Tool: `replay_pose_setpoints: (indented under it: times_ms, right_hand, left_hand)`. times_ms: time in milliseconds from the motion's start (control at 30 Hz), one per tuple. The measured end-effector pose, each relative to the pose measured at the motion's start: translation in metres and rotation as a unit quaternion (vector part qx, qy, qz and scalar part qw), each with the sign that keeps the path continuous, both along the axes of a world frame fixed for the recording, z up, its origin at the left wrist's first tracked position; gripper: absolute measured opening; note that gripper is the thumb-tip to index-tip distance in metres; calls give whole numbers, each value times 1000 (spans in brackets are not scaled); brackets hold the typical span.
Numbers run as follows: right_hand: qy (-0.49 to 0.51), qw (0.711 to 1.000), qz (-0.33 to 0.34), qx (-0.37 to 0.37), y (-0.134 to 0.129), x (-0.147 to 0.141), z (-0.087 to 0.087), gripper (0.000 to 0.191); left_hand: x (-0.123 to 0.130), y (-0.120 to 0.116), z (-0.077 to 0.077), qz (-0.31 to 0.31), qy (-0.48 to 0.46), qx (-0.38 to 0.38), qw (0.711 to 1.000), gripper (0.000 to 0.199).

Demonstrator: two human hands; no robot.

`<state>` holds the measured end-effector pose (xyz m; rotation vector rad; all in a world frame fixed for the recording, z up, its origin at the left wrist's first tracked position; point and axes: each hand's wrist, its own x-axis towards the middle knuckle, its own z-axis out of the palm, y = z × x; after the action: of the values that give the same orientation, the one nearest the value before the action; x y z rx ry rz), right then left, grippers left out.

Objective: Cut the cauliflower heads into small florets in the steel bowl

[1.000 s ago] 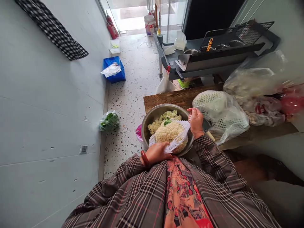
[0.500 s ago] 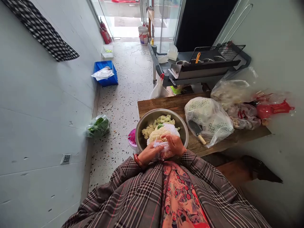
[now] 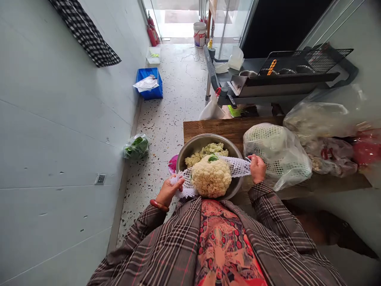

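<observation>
Holding foam net (image 3: 238,166) spread sideways | pinched ends in left grip (image 3: 167,191) and right grip (image 3: 257,169) | had cauliflower (image 3: 211,177) between, nearer left grip, at near edge of bowl (image 3: 192,147), surface's (image 3: 216,126) left end

Our left hand (image 3: 167,192) has loads of room out over the floor (image 3: 160,119), with the pink tub (image 3: 172,163) beside the bowl (image 3: 233,147) to dodge. Right's tighter: that bulky plastic bag (image 3: 279,149) sits just beside our right hand (image 3: 257,169) and blocks going sideways. Straight ahead we can slip along a strip of bench (image 3: 214,126) before the cart (image 3: 256,63). Stretched netting (image 3: 238,166) bars both sides of the cauliflower (image 3: 211,178); above it's free.
</observation>
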<state>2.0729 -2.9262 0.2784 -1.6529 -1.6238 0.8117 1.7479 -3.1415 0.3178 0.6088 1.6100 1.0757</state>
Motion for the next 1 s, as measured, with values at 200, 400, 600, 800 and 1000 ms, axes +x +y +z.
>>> replay_pose_setpoints:
  times_ms: [200, 400, 600, 800, 1000]
  right_hand:
    - [-200, 961, 150, 120, -31, -10, 37, 36]
    - [-47, 973, 218, 58, -68, -31, 33, 43]
    - [31, 982, 136, -130, -92, -31, -30, 69]
    - [63, 970, 152, -179, -95, -35, -34, 72]
    - [142, 963, 132, -189, -92, -48, -17, 72]
  left_hand:
    - [-7, 14, -7, -78, 232, 40, 969, 60]
    - [4, 56, 26, -110, 352, 180, 912, 53]
    - [22, 90, -10, -233, 279, 126, 923, 63]
    - [14, 94, -44, -307, 195, 78, 928, 90]
    - [30, 86, -33, -271, 284, 120, 912, 100]
